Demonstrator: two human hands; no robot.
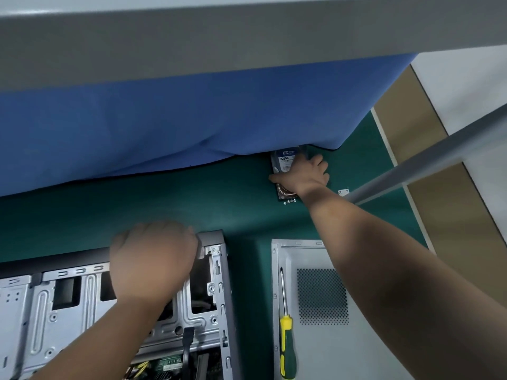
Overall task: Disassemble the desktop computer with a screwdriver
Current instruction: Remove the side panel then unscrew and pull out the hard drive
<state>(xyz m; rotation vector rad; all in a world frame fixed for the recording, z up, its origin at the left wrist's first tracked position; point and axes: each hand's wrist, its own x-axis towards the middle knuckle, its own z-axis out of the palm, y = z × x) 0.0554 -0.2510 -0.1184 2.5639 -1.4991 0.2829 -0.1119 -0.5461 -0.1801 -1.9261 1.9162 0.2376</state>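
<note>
My right hand reaches far across the green tabletop, fingers curled over a hard drive that lies flat by the edge of a blue cloth; a few small screws sit just beside the drive's near end. My left hand rests on the top edge of the open computer case, fingers curled over its frame. The removed side panel lies flat to the right of the case, and the yellow-and-green screwdriver lies on it, tip pointing away from me.
</note>
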